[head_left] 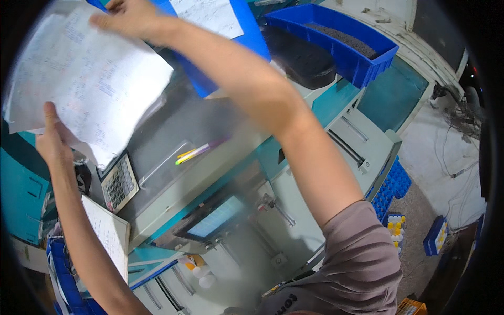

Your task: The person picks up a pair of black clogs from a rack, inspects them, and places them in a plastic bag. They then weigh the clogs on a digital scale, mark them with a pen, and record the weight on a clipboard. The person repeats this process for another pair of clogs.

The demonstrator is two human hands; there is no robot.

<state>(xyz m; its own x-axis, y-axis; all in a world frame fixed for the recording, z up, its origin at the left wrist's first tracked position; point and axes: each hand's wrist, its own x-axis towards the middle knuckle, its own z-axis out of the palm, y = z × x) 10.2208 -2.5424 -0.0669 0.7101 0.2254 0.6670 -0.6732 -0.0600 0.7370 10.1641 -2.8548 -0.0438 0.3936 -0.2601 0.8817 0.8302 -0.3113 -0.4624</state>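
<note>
A stack of white papers [89, 79] with handwritten and printed marks is held up at the upper left. Its sheets are creased, and their right edges are uneven. My left hand [55, 139] grips the lower left edge, thumb on top and fingers hidden underneath. At the top edge, my right hand [134, 21] is closed on the papers with thumb and fingers, partly blurred and cut by the frame. Just below the stack lies a calculator [119, 184] on the dark worktop. Beside it are several pens [197, 152], one white with a green end.
A blue folder [249, 39] with a paper sheet lies beyond my right forearm. Farther right stands a blue bin [362, 68] of small grey pieces. A machine with a lit screen [214, 216] is in front of me. A white written board [107, 231] leans at left.
</note>
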